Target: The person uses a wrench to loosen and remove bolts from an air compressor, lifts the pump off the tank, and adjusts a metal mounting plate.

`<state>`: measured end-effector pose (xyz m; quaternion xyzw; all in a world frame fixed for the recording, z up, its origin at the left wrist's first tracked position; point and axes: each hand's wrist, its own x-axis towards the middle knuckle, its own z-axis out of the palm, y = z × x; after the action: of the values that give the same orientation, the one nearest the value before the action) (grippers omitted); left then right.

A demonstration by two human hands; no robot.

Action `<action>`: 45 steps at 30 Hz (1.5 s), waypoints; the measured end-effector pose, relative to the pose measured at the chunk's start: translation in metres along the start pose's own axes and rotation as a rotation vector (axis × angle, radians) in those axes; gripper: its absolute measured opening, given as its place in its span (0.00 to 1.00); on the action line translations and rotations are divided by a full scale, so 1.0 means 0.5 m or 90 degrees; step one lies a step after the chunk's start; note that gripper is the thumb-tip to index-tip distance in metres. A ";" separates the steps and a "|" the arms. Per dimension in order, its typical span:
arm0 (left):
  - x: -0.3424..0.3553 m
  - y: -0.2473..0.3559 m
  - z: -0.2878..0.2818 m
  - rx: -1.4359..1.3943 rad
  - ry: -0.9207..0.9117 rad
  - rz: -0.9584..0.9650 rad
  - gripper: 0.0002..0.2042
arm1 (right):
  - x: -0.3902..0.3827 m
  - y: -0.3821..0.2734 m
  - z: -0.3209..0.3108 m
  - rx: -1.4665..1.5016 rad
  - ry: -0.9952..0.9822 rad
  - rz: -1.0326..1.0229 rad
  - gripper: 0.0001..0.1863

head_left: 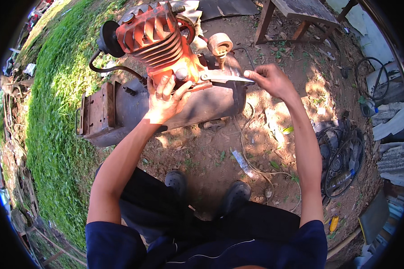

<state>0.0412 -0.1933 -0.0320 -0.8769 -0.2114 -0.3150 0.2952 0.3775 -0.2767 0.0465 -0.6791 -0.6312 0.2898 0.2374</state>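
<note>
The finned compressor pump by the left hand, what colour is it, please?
The finned compressor pump is orange-red, showing best in the head view.

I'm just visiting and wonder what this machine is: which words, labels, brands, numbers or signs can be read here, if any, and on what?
No text can be read anywhere in this picture.
Metal wrench in the right hand: too bright and small to make out any marking.
Red ribbed machine and dark tank: no readable lettering.
Crumpled clear wrapper on the ground: too blurred to tell.
</note>
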 end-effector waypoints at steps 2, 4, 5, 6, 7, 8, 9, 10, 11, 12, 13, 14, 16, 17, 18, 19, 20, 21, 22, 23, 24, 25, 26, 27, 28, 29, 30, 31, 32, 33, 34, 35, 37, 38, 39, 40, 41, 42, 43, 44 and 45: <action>0.006 -0.001 0.001 -0.010 0.006 0.003 0.27 | 0.041 0.006 0.000 -0.119 0.137 -0.060 0.24; 0.007 -0.005 -0.001 -0.022 -0.001 0.001 0.28 | 0.083 -0.012 -0.010 -0.224 0.311 -0.168 0.21; 0.015 -0.003 0.003 -0.035 -0.001 0.002 0.28 | 0.111 0.001 -0.012 -0.220 0.405 -0.242 0.20; 0.017 0.000 0.000 -0.048 -0.005 0.002 0.29 | 0.131 0.011 -0.012 -0.212 0.496 -0.318 0.19; 0.018 0.002 -0.009 -0.066 -0.019 -0.002 0.29 | 0.140 0.018 -0.022 -0.200 0.495 -0.277 0.19; 0.022 0.001 -0.017 -0.080 -0.031 -0.006 0.29 | 0.145 0.025 -0.040 -0.189 0.496 -0.240 0.19; 0.029 0.001 -0.024 -0.096 -0.042 -0.009 0.29 | 0.142 0.033 -0.058 -0.178 0.499 -0.202 0.19; 0.031 0.005 -0.036 -0.114 -0.055 -0.025 0.28 | 0.121 0.029 -0.059 -0.037 0.439 -0.136 0.25; 0.031 0.008 -0.051 -0.116 -0.083 -0.033 0.28 | 0.096 0.030 -0.057 -0.039 0.399 -0.072 0.28; 0.031 0.012 -0.067 -0.118 -0.109 -0.039 0.27 | 0.068 0.031 -0.057 -0.042 0.361 -0.007 0.30; 0.037 0.012 -0.084 -0.120 -0.134 -0.044 0.27 | 0.041 0.029 -0.055 -0.043 0.324 0.056 0.32; 0.043 0.010 -0.103 -0.135 -0.132 -0.032 0.25 | 0.012 0.028 -0.034 -0.008 0.327 0.087 0.39; 0.054 0.002 -0.137 -0.165 -0.126 -0.011 0.22 | -0.057 0.012 -0.008 -0.014 0.187 0.145 0.36; 0.066 0.000 -0.149 -0.183 -0.120 -0.001 0.21 | -0.090 0.016 0.012 0.043 0.153 0.108 0.35; 0.082 -0.001 -0.159 -0.230 -0.114 0.012 0.18 | -0.119 0.019 0.032 0.100 0.119 0.071 0.33; 0.082 -0.001 -0.162 -0.248 -0.130 0.006 0.18 | -0.143 -0.005 0.042 0.192 0.027 0.164 0.26; 0.085 0.003 -0.159 -0.269 -0.143 0.000 0.18 | -0.160 -0.013 0.063 0.286 -0.008 0.172 0.23; 0.089 0.006 -0.156 -0.290 -0.157 -0.006 0.17 | -0.174 -0.024 0.087 0.381 -0.044 0.179 0.19; 0.101 0.010 -0.153 -0.284 -0.129 0.020 0.16 | -0.185 -0.055 0.104 0.432 -0.059 0.189 0.15; 0.113 0.020 -0.151 -0.270 -0.199 -0.007 0.17 | -0.194 -0.082 0.117 0.484 -0.071 0.199 0.12; 0.122 0.030 -0.149 -0.255 -0.269 -0.034 0.17 | -0.199 -0.090 0.128 0.526 -0.091 0.191 0.11; 0.127 0.030 -0.149 -0.232 -0.340 -0.060 0.18 | -0.196 -0.102 0.143 0.543 -0.087 0.202 0.11; 0.125 0.027 -0.136 -0.218 -0.331 -0.054 0.20 | -0.193 -0.114 0.156 0.573 -0.085 0.202 0.11; 0.121 0.028 -0.135 -0.220 -0.332 -0.073 0.20 | -0.192 -0.123 0.168 0.603 -0.084 0.202 0.10; 0.128 0.032 -0.135 -0.225 -0.332 -0.090 0.21 | -0.192 -0.129 0.178 0.614 -0.090 0.194 0.10; 0.135 0.037 -0.135 -0.229 -0.332 -0.106 0.22 | -0.193 -0.133 0.187 0.624 -0.097 0.187 0.09; 0.139 0.043 -0.134 -0.234 -0.337 -0.123 0.22 | -0.195 -0.137 0.195 0.635 -0.103 0.179 0.09; 0.144 0.048 -0.133 -0.239 -0.342 -0.139 0.22 | -0.198 -0.144 0.202 0.638 -0.111 0.193 0.09; 0.147 0.051 -0.132 -0.243 -0.348 -0.155 0.23 | -0.202 -0.151 0.207 0.641 -0.119 0.208 0.09; 0.148 0.052 -0.132 -0.239 -0.370 -0.149 0.24 | -0.205 -0.156 0.212 0.644 -0.127 0.222 0.09; 0.151 0.053 -0.131 -0.236 -0.390 -0.141 0.25 | -0.206 -0.155 0.221 0.642 -0.124 0.202 0.09; 0.154 0.054 -0.130 -0.233 -0.410 -0.132 0.27 | -0.207 -0.154 0.226 0.655 -0.133 0.196 0.11; 0.153 0.051 -0.128 -0.197 -0.439 -0.099 0.30 | -0.205 -0.159 0.231 0.682 -0.154 0.184 0.15; 0.151 0.048 -0.128 -0.179 -0.454 -0.082 0.31 | -0.202 -0.163 0.230 0.686 -0.178 0.181 0.16; 0.151 0.046 -0.128 -0.182 -0.446 -0.073 0.32 | -0.198 -0.171 0.231 0.709 -0.177 0.199 0.15; 0.155 0.045 -0.128 -0.188 -0.436 -0.062 0.33 | -0.195 -0.181 0.232 0.730 -0.173 0.219 0.13; 0.160 0.047 -0.128 -0.193 -0.426 -0.052 0.35 | -0.191 -0.188 0.235 0.752 -0.169 0.238 0.12; 0.163 0.052 -0.133 -0.136 -0.437 -0.010 0.35 | -0.186 -0.187 0.241 0.758 -0.171 0.232 0.14; 0.165 0.054 -0.135 -0.121 -0.427 0.002 0.33 | -0.183 -0.192 0.244 0.752 -0.173 0.232 0.15; 0.166 0.054 -0.135 -0.105 -0.416 0.015 0.31 | -0.181 -0.199 0.245 0.746 -0.175 0.232 0.15; 0.167 0.054 -0.133 -0.089 -0.406 0.027 0.28 | -0.179 -0.203 0.245 0.739 -0.177 0.231 0.15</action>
<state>0.0871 -0.2409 0.0561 -0.9537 -0.2528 -0.0320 0.1598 0.2163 -0.3618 0.0365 -0.4917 -0.2701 0.7072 0.4303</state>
